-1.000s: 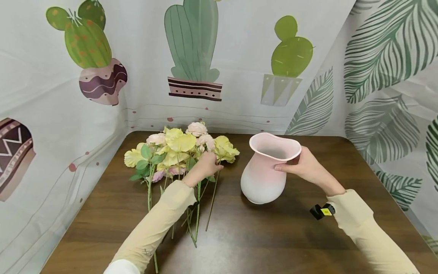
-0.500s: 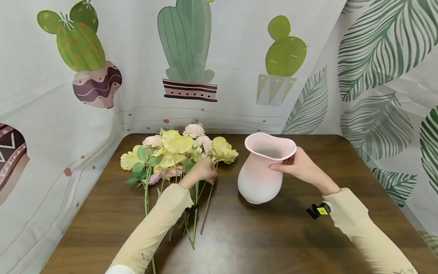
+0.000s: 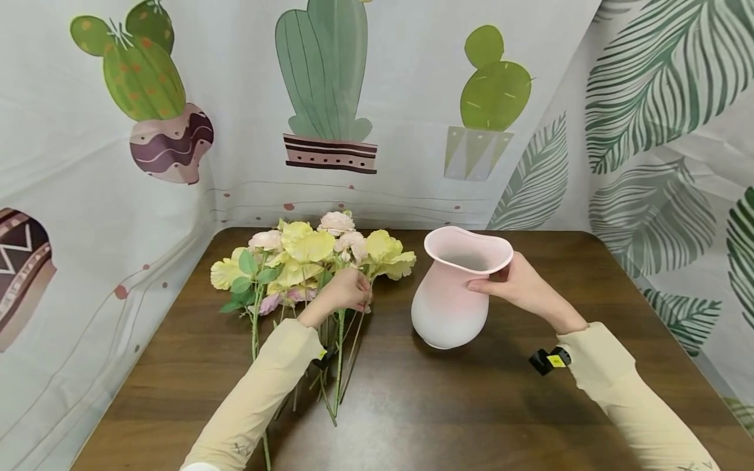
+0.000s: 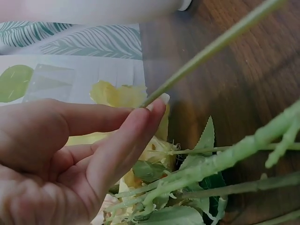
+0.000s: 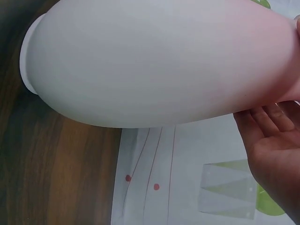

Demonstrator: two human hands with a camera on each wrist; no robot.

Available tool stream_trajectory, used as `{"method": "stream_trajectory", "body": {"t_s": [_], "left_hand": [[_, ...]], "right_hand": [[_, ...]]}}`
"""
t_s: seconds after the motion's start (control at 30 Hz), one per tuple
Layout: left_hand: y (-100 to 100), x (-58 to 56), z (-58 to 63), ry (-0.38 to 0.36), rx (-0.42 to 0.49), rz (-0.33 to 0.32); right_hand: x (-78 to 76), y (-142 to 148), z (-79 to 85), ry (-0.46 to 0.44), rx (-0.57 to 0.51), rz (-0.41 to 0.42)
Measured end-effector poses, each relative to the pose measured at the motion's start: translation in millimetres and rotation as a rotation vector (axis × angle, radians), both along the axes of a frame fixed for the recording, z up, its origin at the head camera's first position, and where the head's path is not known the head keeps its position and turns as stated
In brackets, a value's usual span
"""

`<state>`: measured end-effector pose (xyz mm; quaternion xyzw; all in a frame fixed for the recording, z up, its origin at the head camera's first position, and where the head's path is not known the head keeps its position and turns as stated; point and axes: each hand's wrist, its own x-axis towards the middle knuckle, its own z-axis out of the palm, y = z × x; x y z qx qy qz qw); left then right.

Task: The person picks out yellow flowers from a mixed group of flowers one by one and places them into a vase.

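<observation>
My left hand (image 3: pixel 347 291) pinches the thin green stem (image 4: pixel 211 51) of a yellow flower (image 3: pixel 389 255) between thumb and fingertips, as the left wrist view shows. That flower is at the right side of a bunch of yellow, pale pink and lilac artificial flowers (image 3: pixel 306 243) on the table, their stems pointing toward me. To the right, a pink-and-white vase (image 3: pixel 450 311) with a wavy rim leans slightly toward the right. My right hand (image 3: pixel 521 284) grips its neck, thumb on the front; the other fingers are partly hidden behind it in the head view.
The dark wooden table (image 3: pixel 448 412) has a rounded back edge close to a hanging cloth (image 3: pixel 412 98) printed with cacti and leaves. Several loose stems (image 3: pixel 338 366) lie beneath and beside my left forearm. A black camera (image 3: pixel 549 360) sits at my right wrist.
My left hand has shifted slightly down and left, and the lower end of the pinched stem has swung left toward the other stems. My right hand and the vase stay in place.
</observation>
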<state>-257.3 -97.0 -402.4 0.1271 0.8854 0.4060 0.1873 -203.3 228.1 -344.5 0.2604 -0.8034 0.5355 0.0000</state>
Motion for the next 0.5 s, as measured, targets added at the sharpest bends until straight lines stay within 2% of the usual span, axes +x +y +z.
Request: {"method": "stream_trajectory", "body": {"t_s": [0.1,0.23,0.4,0.5], "left_hand": [[-1,1.6,1.4,-0.029,0.053,0.030],[-3,3.3,3.7,-0.029,0.114,0.040],[-3,5.2,8.7,0.013,0.166,0.017],[-3,7.1,15.6,0.050,0.196,0.003]], "right_hand": [[-0.8,-1,0.6,-0.004,0.000,0.008],[-1.3,-2,1.0,-0.005,-0.002,0.004],[-0.5,-1,1.0,-0.003,-0.004,-0.007],[-0.4,-1,1.6,0.000,-0.005,-0.016]]}}
